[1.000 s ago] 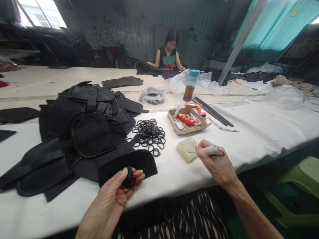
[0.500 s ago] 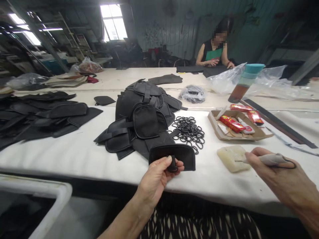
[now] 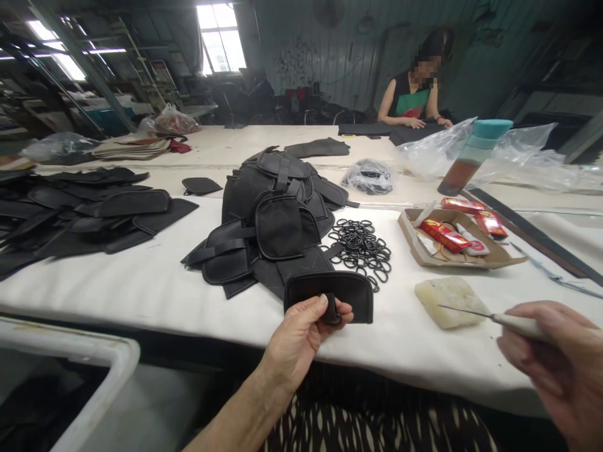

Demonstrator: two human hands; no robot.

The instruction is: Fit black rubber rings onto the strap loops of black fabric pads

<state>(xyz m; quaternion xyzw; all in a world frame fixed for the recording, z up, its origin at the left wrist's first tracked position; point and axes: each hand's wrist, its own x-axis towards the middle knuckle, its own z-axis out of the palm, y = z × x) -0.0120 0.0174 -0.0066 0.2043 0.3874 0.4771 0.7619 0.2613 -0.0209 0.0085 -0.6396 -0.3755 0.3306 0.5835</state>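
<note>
My left hand (image 3: 301, 339) pinches the strap tab of a black fabric piece (image 3: 351, 292) lying at the table's near edge. My right hand (image 3: 560, 358) is closed round the pale handle of an awl (image 3: 471, 312), whose thin metal point hangs over a yellowish wax block (image 3: 450, 295). A heap of black fabric pieces (image 3: 273, 220) lies just behind the held piece. Beside it is a pile of black rings (image 3: 360, 245).
A cardboard tray (image 3: 499, 257) holds red tubes. Behind it stands a bottle with a teal cap (image 3: 473, 157) among clear plastic bags. More black pieces (image 3: 89, 207) lie at left. A white bin rim (image 3: 108, 364) is at lower left. A person sits at the far table.
My right hand has drawn back toward me, lifting the awl's point off the wax block. My left hand keeps its pinch on the strap. The view swung left earlier.
</note>
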